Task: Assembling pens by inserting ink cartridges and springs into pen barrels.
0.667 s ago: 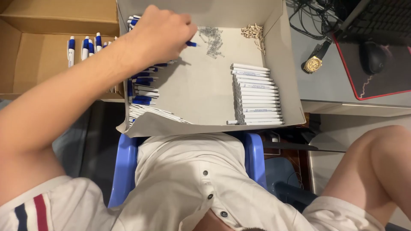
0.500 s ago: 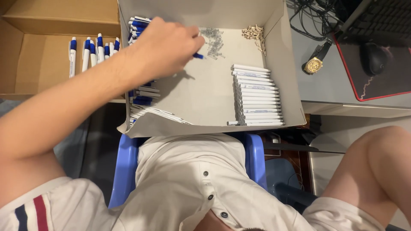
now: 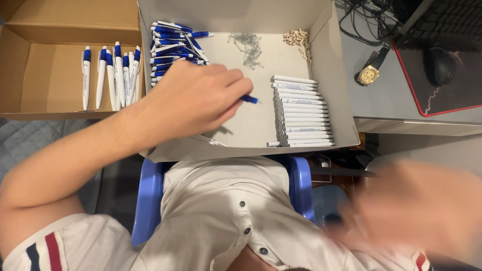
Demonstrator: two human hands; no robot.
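Note:
My left hand (image 3: 196, 98) is inside the open white box (image 3: 337, 90), fingers closed on a thin pen piece whose blue tip (image 3: 250, 99) sticks out to the right. Behind the hand lies a pile of blue-and-white pen parts (image 3: 173, 40). A neat stack of white pen barrels (image 3: 304, 114) lies to its right. My right hand (image 3: 416, 211) hangs low at the right, outside the box. It is too blurred by motion to show the fingers.
In the box's far part lie small metal springs (image 3: 246, 44) and tiny beige pieces (image 3: 297, 37). A brown carton (image 3: 30, 55) on the left holds several finished pens (image 3: 113, 75). On the desk at the right are a gold watch (image 3: 369, 74), a mouse (image 3: 439, 65) and cables. A blue seat (image 3: 149, 200) supports the box.
My left hand has drawn back from the parts pile toward the middle of the box with a blue-tipped piece. My right hand has swung closer and is now blurred.

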